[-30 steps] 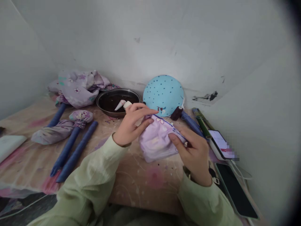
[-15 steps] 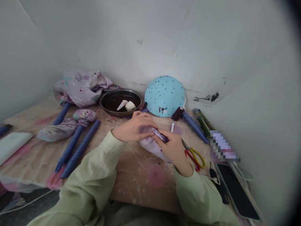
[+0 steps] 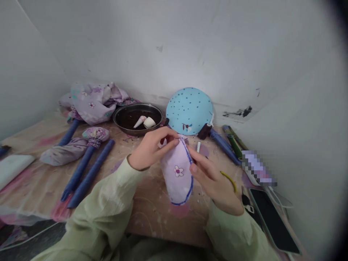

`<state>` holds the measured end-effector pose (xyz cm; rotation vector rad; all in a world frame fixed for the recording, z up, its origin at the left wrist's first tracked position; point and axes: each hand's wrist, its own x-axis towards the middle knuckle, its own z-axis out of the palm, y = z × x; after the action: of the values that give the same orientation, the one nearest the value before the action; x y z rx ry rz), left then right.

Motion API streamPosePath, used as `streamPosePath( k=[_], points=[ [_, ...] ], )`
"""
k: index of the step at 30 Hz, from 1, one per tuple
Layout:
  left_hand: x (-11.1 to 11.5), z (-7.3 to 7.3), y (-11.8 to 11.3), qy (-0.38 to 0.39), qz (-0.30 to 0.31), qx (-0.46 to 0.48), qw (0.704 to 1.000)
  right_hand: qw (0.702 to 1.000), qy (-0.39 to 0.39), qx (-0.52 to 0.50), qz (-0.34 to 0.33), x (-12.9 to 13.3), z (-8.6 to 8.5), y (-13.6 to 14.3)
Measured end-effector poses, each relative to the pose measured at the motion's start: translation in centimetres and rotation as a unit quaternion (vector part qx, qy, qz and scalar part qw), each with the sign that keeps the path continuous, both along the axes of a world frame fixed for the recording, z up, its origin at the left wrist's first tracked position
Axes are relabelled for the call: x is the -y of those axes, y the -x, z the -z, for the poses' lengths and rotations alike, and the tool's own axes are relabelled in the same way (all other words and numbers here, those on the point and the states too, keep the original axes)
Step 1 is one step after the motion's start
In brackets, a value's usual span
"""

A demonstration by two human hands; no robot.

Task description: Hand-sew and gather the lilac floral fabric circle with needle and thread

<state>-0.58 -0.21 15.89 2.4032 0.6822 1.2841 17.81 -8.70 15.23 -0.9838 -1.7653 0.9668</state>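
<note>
A flat piece of pale purple cloth (image 3: 175,183) with a flower print hangs between my hands, edged along its right side and bottom with a dark blue line. At its top end, the thumb and fingers of my left hand (image 3: 152,146) pinch it. My right hand (image 3: 210,177) is at the blue right edge, the cloth between its thumb and fingers; the fingertips are partly hidden. Beside that hand, scissors (image 3: 230,180) lie mostly covered, one yellow handle showing. A white marker-like stick (image 3: 198,146) lies just beyond the cloth.
Behind stand a dark pan (image 3: 126,129) with two pale objects inside, a blue dotted disc (image 3: 189,108) and a dark thread spool (image 3: 205,131). Blue wrapped rods (image 3: 94,172) and bundled cloth (image 3: 94,105) lie left. A phone (image 3: 274,219) and keys (image 3: 247,204) are right.
The cloth, bunched between both hands before, now hangs flat with its flower and blue edge showing. My right hand has moved right and down, covering much of the scissors.
</note>
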Motion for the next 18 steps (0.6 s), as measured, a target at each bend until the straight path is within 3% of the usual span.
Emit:
streamPosePath(
  k=[4, 8, 10, 14, 16, 18],
  points=[
    [1.8, -0.7, -0.2, 0.023, 0.032, 0.017, 0.999, 0.978, -0.121, 0.152, 0.075, 1.4, 0.4, 1.0],
    [3.2, -1.1, -0.5, 0.038, -0.013, 0.035, 0.999, 0.926, -0.220, 0.265, 0.155, 1.6, 0.5, 1.6],
    [3.4, -1.1, -0.6, 0.061, -0.021, 0.044, 0.997, 0.904, -0.273, 0.267, 0.194, 1.2, 0.5, 1.6],
    [3.0, -0.9, -0.7, 0.084, -0.028, 0.041, 0.995, 0.835, -0.344, 0.221, 0.368, -0.1, 0.4, 0.7],
    [3.1, -1.0, -0.6, 0.078, -0.021, 0.031, 0.996, 0.838, -0.328, 0.236, 0.367, -0.1, 0.0, -0.1],
    [3.9, -1.5, -0.3, 0.068, -0.015, 0.025, 0.997, 0.872, -0.293, 0.244, 0.308, 0.8, -0.8, -0.9]
  ],
)
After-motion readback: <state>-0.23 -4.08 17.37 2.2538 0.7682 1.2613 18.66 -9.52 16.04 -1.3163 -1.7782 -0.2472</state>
